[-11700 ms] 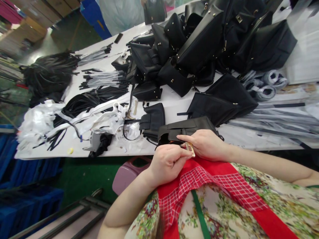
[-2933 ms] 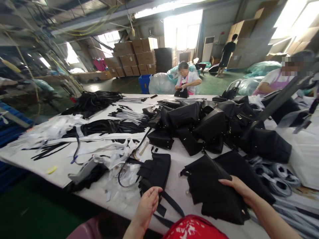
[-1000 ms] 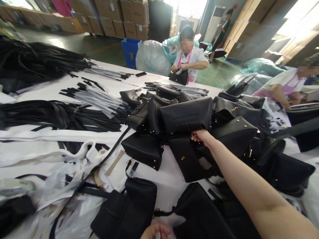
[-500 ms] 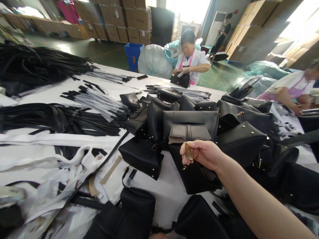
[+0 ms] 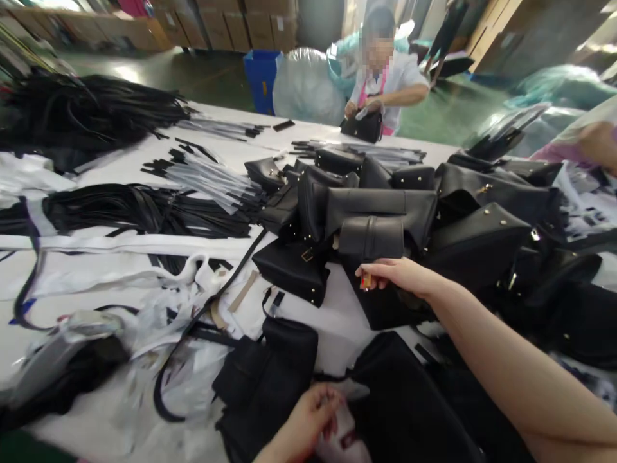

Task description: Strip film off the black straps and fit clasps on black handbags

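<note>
My right hand point(image 5: 388, 273) is closed on a small gold metal clasp point(image 5: 366, 281) on the flap point(image 5: 369, 236) of a black handbag point(image 5: 380, 200). The flap hangs over the front of that bag, and its lower edge is partly hidden by my fingers. Lower down, my left hand point(image 5: 311, 415) pinches a crumpled, pale, filmy sheet point(image 5: 344, 427) whose material I cannot make out. To either side of my left hand lie a black bag point(image 5: 284, 360) and a larger black bag piece point(image 5: 400, 386).
Several black handbags crowd the white table point(image 5: 337, 334). Bundled black straps point(image 5: 144, 209) and plastic-sleeved strips point(image 5: 212, 177) lie at left, above scrap film point(image 5: 187, 366). Across the table a co-worker point(image 5: 395, 80) handles another bag. Behind stand a blue bin point(image 5: 261, 80) and cardboard boxes point(image 5: 222, 26).
The view has tipped downward, bringing my left hand and the pale sheet into sight. The flap hangs lower over the bag front, with my right hand still at the clasp.
</note>
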Motion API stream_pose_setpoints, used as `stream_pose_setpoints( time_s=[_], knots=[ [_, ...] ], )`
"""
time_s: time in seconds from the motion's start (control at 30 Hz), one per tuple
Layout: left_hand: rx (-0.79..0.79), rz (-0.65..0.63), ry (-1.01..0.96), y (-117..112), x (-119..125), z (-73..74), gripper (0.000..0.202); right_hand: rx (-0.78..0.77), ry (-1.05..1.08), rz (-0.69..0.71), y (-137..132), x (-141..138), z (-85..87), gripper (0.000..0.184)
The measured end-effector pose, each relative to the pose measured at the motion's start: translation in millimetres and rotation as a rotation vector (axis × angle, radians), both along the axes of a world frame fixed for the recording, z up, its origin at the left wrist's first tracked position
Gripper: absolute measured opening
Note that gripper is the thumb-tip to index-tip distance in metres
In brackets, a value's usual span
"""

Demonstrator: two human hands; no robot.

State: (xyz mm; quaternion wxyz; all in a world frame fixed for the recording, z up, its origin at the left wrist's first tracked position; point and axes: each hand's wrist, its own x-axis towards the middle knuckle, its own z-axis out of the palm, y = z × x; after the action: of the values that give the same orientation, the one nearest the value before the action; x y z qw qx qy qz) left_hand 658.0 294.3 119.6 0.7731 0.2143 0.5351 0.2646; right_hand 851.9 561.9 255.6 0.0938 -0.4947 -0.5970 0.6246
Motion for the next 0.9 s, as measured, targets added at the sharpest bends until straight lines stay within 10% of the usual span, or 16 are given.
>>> stream_pose_setpoints(
  time_s=[0.2,0.4,0.67,0.9],
  knots=[
    [0.04,-0.033,0.004,-7.9,-4.2,43.0,0.028,0.042,-0.351,-0.047,-93.2,92.0,-70.0,0.034],
    [0.075,-0.011,-0.041,-41.5,-9.4,64.4,0.024,-0.089,-0.59,-0.293,-222.5,175.6,-105.2,0.047],
    [0.152,0.029,-0.102,-94.9,0.4,94.8,0.013,-0.278,-0.292,-0.439,-300.6,157.7,-120.0,0.04],
    [0.111,0.218,-0.089,-141.5,-6.2,94.4,0.01,-0.071,-0.267,-0.463,-311.8,113.1,-111.8,0.029]
  ],
)
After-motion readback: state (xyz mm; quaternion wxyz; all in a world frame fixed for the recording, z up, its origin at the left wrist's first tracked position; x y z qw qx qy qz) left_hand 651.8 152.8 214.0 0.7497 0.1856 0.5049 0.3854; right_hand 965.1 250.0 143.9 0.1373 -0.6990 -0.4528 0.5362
